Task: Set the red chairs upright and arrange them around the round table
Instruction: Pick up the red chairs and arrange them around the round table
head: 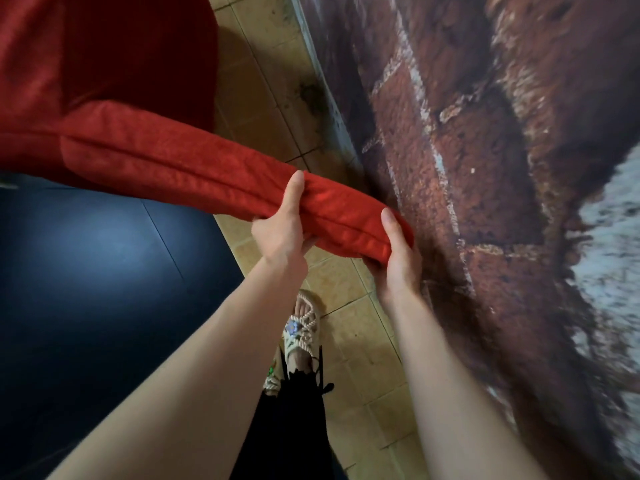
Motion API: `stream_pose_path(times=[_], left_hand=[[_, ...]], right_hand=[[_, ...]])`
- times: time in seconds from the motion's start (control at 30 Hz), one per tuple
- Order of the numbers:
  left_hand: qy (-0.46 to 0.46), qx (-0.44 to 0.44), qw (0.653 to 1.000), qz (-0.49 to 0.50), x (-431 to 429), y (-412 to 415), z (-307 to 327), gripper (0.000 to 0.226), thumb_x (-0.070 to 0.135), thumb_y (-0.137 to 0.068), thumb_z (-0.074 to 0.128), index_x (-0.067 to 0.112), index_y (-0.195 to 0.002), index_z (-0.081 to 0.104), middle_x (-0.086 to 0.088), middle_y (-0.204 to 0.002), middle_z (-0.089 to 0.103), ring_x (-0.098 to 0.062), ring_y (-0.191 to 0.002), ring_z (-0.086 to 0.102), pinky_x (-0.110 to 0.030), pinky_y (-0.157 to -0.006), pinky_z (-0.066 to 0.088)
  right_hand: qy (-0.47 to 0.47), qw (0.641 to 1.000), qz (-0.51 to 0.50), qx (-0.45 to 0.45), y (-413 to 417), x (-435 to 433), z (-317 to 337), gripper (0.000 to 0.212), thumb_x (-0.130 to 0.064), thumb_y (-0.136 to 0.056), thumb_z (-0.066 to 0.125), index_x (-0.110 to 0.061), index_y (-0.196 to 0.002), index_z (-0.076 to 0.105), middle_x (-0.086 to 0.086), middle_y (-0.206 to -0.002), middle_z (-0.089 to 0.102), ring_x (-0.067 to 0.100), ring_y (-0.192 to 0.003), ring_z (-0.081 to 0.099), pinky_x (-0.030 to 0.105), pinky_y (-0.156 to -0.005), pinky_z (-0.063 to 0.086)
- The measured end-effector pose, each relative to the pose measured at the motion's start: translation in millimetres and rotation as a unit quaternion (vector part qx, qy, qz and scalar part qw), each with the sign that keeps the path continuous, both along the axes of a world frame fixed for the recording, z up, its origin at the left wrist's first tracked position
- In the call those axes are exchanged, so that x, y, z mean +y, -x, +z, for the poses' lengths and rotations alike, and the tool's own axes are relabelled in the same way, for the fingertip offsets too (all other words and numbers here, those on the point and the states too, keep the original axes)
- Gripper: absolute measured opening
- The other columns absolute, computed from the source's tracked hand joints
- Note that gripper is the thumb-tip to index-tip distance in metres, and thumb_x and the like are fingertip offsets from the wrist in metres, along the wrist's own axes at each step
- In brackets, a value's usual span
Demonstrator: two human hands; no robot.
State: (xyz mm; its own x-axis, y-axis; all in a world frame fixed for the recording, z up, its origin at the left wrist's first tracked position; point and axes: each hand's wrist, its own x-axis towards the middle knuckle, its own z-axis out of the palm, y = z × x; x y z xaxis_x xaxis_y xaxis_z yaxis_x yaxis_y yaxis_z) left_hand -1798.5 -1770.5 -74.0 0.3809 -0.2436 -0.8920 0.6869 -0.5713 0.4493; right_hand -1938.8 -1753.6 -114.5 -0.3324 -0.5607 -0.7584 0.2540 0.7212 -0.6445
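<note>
A red upholstered chair [145, 150] fills the upper left, its padded top edge running from left down to the centre. My left hand [280, 226] grips that padded edge with the thumb on top and the fingers underneath. My right hand [398, 251] holds the end of the same edge, thumb up against the fabric. The dark round table [104, 271] lies below the chair at the left, its glossy top catching a light. The chair's legs are hidden.
A brick-patterned wall [485, 168] runs close along the right, almost touching the chair's end. A narrow strip of tan tiled floor [349, 341] lies between table and wall. My sandalled foot [301, 327] stands on it.
</note>
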Motion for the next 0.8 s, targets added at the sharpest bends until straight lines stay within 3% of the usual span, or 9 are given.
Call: stream_pose_path(times=[0.1, 0.23, 0.43, 0.57, 0.73, 0.8], left_hand=[[0.003, 0.008, 1.0, 0.011, -0.4, 16.3, 3.2, 0.07, 0.047, -0.07, 0.084, 0.011, -0.123, 0.055, -0.002, -0.11, 0.07, -0.015, -0.089, 0.07, -0.026, -0.057, 0.06], [-0.002, 0.031, 0.999, 0.019, -2.7, 29.4, 4.9, 0.063, 0.049, -0.073, 0.081, 0.011, -0.118, 0.059, -0.001, -0.106, 0.071, -0.013, -0.086, 0.07, -0.022, -0.055, 0.059], [-0.013, -0.014, 0.999, 0.025, -2.0, 28.5, 6.2, 0.04, 0.049, -0.075, 0.079, 0.019, -0.09, 0.058, 0.001, -0.092, 0.07, -0.012, -0.078, 0.07, -0.022, -0.051, 0.055], [-0.001, -0.01, 0.999, 0.03, -3.8, 24.9, 11.4, 0.039, 0.045, -0.077, 0.078, 0.017, -0.096, 0.058, 0.0, -0.097, 0.07, -0.014, -0.081, 0.07, -0.027, -0.056, 0.059], [-0.015, 0.007, 1.0, 0.023, -7.1, 27.2, 15.2, 0.047, 0.047, -0.08, 0.075, 0.013, -0.109, 0.057, -0.002, -0.103, 0.069, -0.014, -0.086, 0.068, -0.022, -0.051, 0.057], [-0.023, 0.002, 1.0, 0.007, -10.6, 26.4, 15.6, 0.057, 0.049, -0.079, 0.075, 0.011, -0.118, 0.057, -0.003, -0.108, 0.068, -0.015, -0.09, 0.067, -0.021, -0.049, 0.055]], right_hand=[[-0.004, 0.999, -0.021, -0.025, -3.4, -1.1, -1.3, 0.102, -0.071, -0.03, 0.087, -0.017, -0.116, 0.07, 0.007, -0.11, 0.073, 0.025, -0.102, 0.07, 0.047, -0.097, 0.052], [0.022, 0.998, -0.052, -0.028, -5.4, 1.8, 0.4, 0.068, -0.053, -0.047, 0.088, -0.014, -0.1, 0.073, 0.008, -0.103, 0.075, 0.025, -0.1, 0.071, 0.05, -0.097, 0.052], [0.029, 0.998, -0.059, -0.012, -6.7, -0.8, 9.0, 0.039, -0.038, -0.065, 0.085, -0.015, -0.094, 0.073, -0.002, -0.09, 0.077, 0.016, -0.089, 0.073, 0.034, -0.08, 0.057], [0.027, 0.997, -0.066, 0.001, -7.0, -2.6, 14.1, 0.024, -0.031, -0.073, 0.084, -0.018, -0.09, 0.072, -0.01, -0.083, 0.076, 0.009, -0.082, 0.073, 0.021, -0.065, 0.055], [0.018, 0.997, -0.069, 0.009, -9.6, -4.2, 17.0, 0.021, -0.035, -0.068, 0.086, -0.022, -0.079, 0.074, -0.012, -0.08, 0.075, 0.008, -0.08, 0.073, 0.021, -0.065, 0.055], [0.023, 0.997, -0.068, 0.001, -11.2, -0.7, 17.6, 0.034, -0.044, -0.059, 0.087, -0.025, -0.084, 0.076, -0.008, -0.087, 0.076, 0.007, -0.084, 0.073, 0.022, -0.067, 0.056]])
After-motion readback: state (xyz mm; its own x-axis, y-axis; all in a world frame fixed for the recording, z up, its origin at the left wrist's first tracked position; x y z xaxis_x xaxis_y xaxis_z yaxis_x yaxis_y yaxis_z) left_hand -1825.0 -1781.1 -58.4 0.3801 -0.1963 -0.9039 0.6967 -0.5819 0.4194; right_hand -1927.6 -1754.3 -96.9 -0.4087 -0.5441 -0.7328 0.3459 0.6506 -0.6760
